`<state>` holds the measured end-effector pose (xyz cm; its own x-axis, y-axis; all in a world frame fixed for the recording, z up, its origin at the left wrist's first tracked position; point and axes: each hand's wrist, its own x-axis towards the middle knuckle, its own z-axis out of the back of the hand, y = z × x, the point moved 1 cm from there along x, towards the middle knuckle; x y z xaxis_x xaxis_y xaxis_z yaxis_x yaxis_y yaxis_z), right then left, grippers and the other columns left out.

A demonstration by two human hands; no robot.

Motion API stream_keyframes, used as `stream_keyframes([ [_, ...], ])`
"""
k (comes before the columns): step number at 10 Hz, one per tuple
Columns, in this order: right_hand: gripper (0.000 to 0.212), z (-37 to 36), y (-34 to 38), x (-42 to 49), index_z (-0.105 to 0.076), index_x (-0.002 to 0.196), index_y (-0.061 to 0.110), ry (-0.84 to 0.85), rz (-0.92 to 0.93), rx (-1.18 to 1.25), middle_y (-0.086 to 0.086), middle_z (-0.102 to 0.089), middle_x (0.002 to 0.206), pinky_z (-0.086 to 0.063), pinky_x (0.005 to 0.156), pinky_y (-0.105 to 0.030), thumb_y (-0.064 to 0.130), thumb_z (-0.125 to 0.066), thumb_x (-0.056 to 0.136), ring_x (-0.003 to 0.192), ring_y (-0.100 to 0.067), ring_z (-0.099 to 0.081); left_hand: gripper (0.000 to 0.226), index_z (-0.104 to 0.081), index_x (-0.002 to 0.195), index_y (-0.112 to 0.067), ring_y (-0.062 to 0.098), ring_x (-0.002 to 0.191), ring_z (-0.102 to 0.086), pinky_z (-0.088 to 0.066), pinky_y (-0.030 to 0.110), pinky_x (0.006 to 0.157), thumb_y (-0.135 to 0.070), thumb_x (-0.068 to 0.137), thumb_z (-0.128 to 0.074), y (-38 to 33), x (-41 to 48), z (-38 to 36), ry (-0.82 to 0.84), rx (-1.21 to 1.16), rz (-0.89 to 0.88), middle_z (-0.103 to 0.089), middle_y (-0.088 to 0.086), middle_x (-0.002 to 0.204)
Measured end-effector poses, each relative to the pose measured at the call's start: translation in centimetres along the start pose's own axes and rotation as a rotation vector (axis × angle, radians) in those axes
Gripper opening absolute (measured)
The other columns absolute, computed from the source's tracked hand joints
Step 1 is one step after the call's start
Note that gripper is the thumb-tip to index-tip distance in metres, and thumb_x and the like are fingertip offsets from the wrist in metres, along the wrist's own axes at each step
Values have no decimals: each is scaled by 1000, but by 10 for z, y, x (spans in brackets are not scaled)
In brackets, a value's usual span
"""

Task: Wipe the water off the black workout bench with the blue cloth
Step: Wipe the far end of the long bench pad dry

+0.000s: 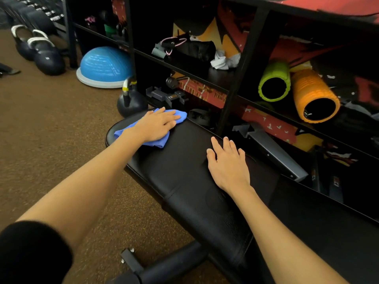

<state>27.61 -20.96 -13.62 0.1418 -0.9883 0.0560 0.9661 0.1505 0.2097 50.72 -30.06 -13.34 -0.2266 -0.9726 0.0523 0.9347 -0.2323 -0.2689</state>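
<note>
The black workout bench [184,173] runs from the lower right up to its rounded far end at centre left. A blue cloth [158,142] lies flat on that far end. My left hand [156,125] presses on the cloth with straight, spread fingers. My right hand [227,163] rests flat on the bench pad further right, fingers straight, holding nothing. I cannot make out water on the dark pad.
A black shelf unit [242,68] stands right behind the bench with green [274,80] and orange foam rollers [313,95]. A kettlebell [131,101] sits by the bench's far end. A blue balance dome [104,66] and more kettlebells [41,52] stand on the brown floor.
</note>
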Motion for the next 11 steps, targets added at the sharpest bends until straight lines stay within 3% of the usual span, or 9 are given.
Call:
stream_keyframes([
  [1,53,0,0,0,-14,151,26,-6,7,11,-9,-11,159,-5,119,-43,42,-17,100,147,-23,-5,41,-39,143,-29,22,145,-17,-17,42,116,-31,102,-33,20,-23,3,-73,-69,-27,-30,-8,153],
  [3,53,0,1,1,-14,151,26,-4,7,0,-10,-11,158,-5,119,-44,41,-17,100,147,-23,-4,44,-37,144,-20,29,142,-21,-23,50,109,-30,103,-25,30,-5,11,-96,84,265,-31,2,153],
  [4,53,-1,1,0,-13,151,26,0,5,1,-10,-10,159,-5,119,-44,41,-17,100,147,-23,-4,45,-39,143,-20,29,141,-22,-21,52,110,-30,102,-23,20,15,13,-60,38,312,-33,2,152],
  [5,53,-1,0,1,-14,151,26,-2,3,-3,-10,-11,158,-5,119,-44,41,-17,100,147,-23,-4,45,-39,143,-23,28,143,-18,-17,52,111,-31,102,-23,2,31,9,-35,43,289,-32,0,152],
  [7,53,-1,0,1,-12,151,27,11,-6,-6,-9,-9,159,-5,119,-43,41,-17,100,147,-22,-4,41,-45,138,-21,25,141,-25,-23,46,109,-28,102,-27,-43,29,-9,-32,71,56,-41,0,148],
  [9,53,1,2,2,-13,151,27,0,-7,7,-8,-9,159,-5,119,-42,42,-17,100,147,-22,-3,41,-38,143,-30,16,146,-15,-16,40,117,-31,103,-33,-20,-24,-8,-37,-75,-144,-27,-12,154],
  [11,53,-1,1,1,-13,151,27,3,-2,-14,-9,-10,159,-5,119,-43,42,-17,100,147,-23,-4,43,-35,146,-27,25,146,-13,-19,47,114,-33,103,-29,28,-17,1,-84,22,133,-26,-5,155],
])
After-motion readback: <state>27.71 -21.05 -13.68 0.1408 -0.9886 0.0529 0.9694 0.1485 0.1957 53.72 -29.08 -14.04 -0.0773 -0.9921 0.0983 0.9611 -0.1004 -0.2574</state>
